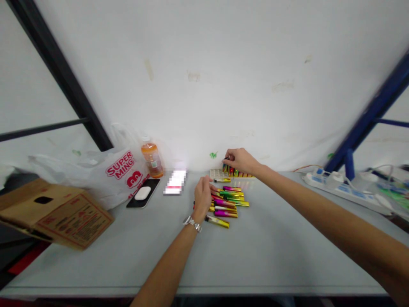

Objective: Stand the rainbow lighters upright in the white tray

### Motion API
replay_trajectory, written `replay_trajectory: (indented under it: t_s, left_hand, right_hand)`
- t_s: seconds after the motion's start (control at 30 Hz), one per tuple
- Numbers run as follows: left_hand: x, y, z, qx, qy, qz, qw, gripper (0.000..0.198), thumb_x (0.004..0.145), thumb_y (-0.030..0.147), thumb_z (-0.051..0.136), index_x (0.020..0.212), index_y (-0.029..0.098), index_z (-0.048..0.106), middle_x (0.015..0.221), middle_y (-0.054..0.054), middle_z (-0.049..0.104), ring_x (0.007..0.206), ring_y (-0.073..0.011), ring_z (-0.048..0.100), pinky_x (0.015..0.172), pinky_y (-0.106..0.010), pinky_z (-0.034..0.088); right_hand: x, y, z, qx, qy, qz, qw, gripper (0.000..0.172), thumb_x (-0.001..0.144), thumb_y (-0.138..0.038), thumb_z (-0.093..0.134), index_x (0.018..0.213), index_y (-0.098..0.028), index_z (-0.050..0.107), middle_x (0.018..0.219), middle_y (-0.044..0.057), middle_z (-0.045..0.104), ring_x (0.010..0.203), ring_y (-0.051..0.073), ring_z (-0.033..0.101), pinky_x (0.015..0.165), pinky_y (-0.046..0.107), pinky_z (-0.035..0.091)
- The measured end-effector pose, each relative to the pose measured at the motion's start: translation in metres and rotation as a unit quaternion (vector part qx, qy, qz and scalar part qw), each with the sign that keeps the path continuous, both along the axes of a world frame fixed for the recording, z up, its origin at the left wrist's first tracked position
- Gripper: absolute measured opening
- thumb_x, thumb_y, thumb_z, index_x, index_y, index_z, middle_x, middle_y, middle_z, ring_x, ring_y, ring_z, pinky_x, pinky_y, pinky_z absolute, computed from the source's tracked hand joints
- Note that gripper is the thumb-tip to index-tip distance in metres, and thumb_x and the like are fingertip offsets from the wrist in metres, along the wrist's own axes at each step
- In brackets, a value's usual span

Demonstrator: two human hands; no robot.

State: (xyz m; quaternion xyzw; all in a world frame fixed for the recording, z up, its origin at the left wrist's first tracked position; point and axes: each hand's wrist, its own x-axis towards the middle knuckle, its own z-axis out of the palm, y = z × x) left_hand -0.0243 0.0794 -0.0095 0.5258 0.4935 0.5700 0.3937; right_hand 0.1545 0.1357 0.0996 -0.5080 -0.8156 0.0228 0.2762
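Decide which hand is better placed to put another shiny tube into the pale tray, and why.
Probably the right hand: it is at the pale tray, whereas the left hand is at the loose tubes, farther from the tray.

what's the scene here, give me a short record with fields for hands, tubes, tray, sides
left hand: at the loose tubes, grip hidden
right hand: at the tubes set in the tray
loose tubes: shiny pink, green, gold, lying down
tray: pale, holed, near the wall
left side: cardboard box, plastic bag, orange bottle
right side: white power strip
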Motion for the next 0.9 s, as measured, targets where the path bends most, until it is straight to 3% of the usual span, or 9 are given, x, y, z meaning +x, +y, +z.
replay_trajectory:
  t_s: [0.13,0.33,0.5,0.9]
  left_hand:
    - [-0.002,0.002,-0.005,0.042,0.082,0.016,0.996,0.047,0.094,0.058,0.035,0.086,0.018,0.059,0.062,-0.001,0.065,0.057,-0.0151,0.062,0.056,-0.025,0.045]
    - [-0.002,0.004,-0.010,0.056,0.135,0.020,0.989,0.046,0.096,0.055,0.034,0.083,0.019,0.060,0.065,-0.001,0.065,0.064,-0.0152,0.061,0.064,-0.026,0.042]
    - [0.000,0.004,-0.010,0.064,0.142,0.021,0.988,0.045,0.096,0.052,0.035,0.078,0.018,0.059,0.064,0.001,0.059,0.060,-0.0135,0.054,0.060,-0.025,0.037]
    - [0.000,0.003,-0.008,0.058,0.151,0.022,0.987,0.046,0.097,0.051,0.033,0.077,0.019,0.059,0.063,0.001,0.055,0.060,-0.0140,0.050,0.060,-0.026,0.034]
  right_hand:
    - [-0.003,0.024,-0.008,0.011,-0.069,-0.075,0.995,0.016,0.083,-0.033,0.066,0.080,-0.018,0.070,0.078,0.008,0.072,0.068,0.018,0.060,0.066,0.028,0.038]
    - [-0.007,0.040,-0.031,0.012,-0.156,-0.106,0.982,0.023,0.088,-0.035,0.059,0.084,-0.016,0.072,0.089,0.013,0.074,0.090,0.026,0.063,0.086,0.039,0.035]
    - [-0.005,0.045,-0.042,0.002,-0.181,-0.120,0.976,0.026,0.090,-0.036,0.057,0.088,-0.015,0.073,0.095,0.015,0.073,0.097,0.028,0.061,0.088,0.041,0.032]
    - [-0.010,0.044,-0.046,0.009,-0.217,-0.136,0.967,0.034,0.095,-0.038,0.048,0.098,-0.014,0.071,0.107,0.016,0.069,0.104,0.029,0.055,0.091,0.041,0.029]
